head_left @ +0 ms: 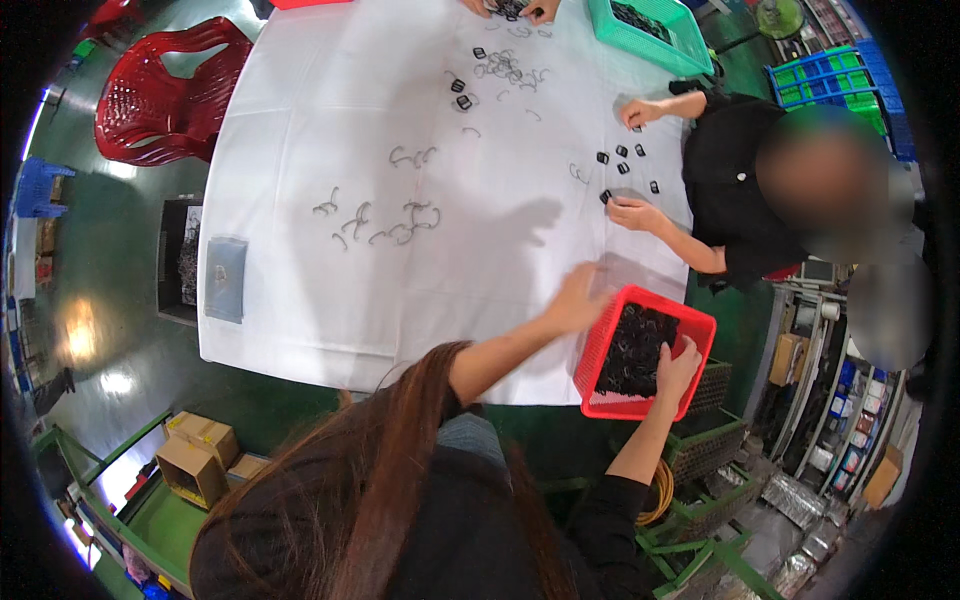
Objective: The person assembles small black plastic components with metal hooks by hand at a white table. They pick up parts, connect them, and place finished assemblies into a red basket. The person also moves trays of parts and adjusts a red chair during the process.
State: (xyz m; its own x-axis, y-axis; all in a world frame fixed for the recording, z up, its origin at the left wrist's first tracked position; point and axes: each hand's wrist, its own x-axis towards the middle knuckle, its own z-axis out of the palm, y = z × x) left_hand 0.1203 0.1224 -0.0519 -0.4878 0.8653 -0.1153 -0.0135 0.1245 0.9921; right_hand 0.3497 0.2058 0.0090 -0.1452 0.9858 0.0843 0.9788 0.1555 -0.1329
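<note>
A red plastic basket (707,330) stands at the table's right front corner, heaped with small black parts (637,350). Inside its right side is my right hand (679,368), resting at the edge of the heap with thumb and fingers apart; nothing held shows. My left hand (578,300) is over the table just left of the basket, smeared by motion, so its fingers cannot be read. Thin curved dark pieces (404,233) lie scattered on the white-covered table (300,290) left of my hands.
Across the right edge a co-worker's hands (640,213) handle small black buckles (622,168). Another person's hands (540,10) work at the far edge. A green basket (600,30) stands far right; a grey-blue packet (226,280) lies at left. A red chair (170,95) stands beyond.
</note>
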